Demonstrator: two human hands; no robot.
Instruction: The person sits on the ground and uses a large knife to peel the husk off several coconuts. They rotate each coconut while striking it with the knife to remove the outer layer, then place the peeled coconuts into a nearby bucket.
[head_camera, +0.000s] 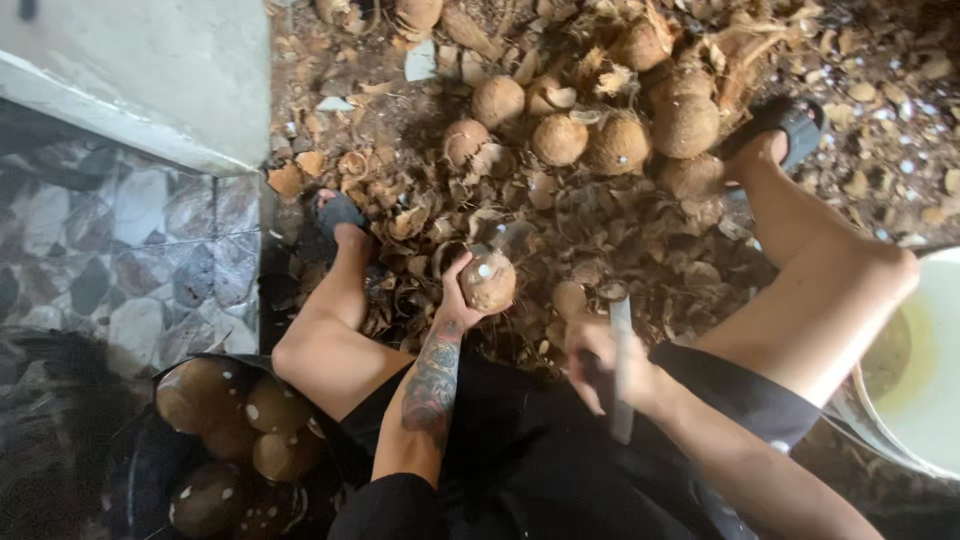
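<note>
- My left hand (458, 298) grips a husked coconut (488, 282), fingers wrapped round its near side, holding it up just above the litter of shell scraps (420, 215) between my feet.
- My right hand (600, 365) is clenched on the handle of a heavy knife (621, 370); the blade is blurred, pointing toward twelve o'clock, near the coconut but apart from it.
- At twelve o'clock from the coconut lies a heap of brown coconuts (590, 125) among torn husk.
- At eight o'clock a dark basin (140, 470) holds shelled coconuts, just beside my left knee.
- At three o'clock stands a white bucket (925, 380) with cloudy liquid, touching my right leg.
- Risk, as I judge it: the blade swings close to my left fingers, and a glancing strike off the round shell could slide into thumb or wrist.
- My bare shins and sandalled feet flank the work; flying chips or a dropped knife could catch them.
</note>
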